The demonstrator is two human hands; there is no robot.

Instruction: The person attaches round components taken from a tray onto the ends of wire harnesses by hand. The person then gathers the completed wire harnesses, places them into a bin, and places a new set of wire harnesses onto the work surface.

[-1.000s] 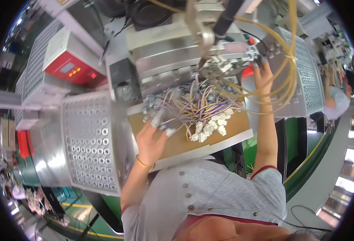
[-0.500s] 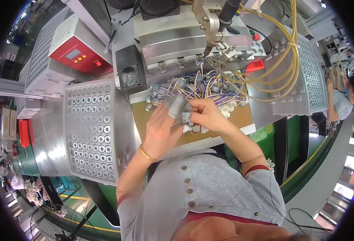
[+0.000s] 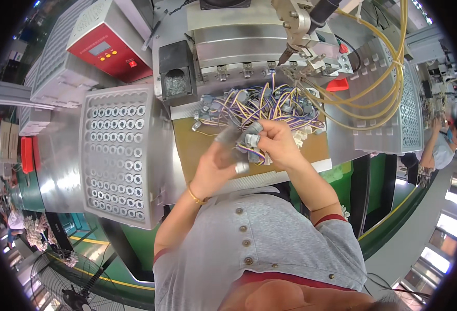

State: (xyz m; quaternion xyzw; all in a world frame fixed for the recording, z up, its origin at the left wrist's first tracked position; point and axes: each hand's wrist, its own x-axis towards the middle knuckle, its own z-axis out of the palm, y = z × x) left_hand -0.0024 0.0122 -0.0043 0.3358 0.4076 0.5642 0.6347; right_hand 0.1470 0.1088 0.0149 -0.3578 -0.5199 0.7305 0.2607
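My right hand (image 3: pixel 279 145) is closed in a pinch over the front of the wire pile. Purple and pale yellow wires (image 3: pixel 260 155) hang below its wrapped fingertips; the part between the fingers is mostly hidden. Just left of it, my left hand (image 3: pixel 215 165) has thumb and fingers apart, the fingers smeared by motion. Grey wraps cover fingertips on both hands. Behind them, a tangled pile of wired parts (image 3: pixel 262 106), with small round grey bodies and white plugs (image 3: pixel 302 136), lies on a brown board (image 3: pixel 192 155).
A pale tray (image 3: pixel 115 155) with rows of metal rings stands at left. Behind it is a red-fronted control box (image 3: pixel 106 52). A black bin (image 3: pixel 175 78) sits beside the metal fixture (image 3: pixel 244 44). Yellow tubes (image 3: pixel 394 93) loop down at right, near another ring tray (image 3: pixel 411 103).
My left hand has drawn slightly away from my right, its fingers spreading. My right hand stays pinched, with wires now showing beneath it. The whole view has shifted a little.
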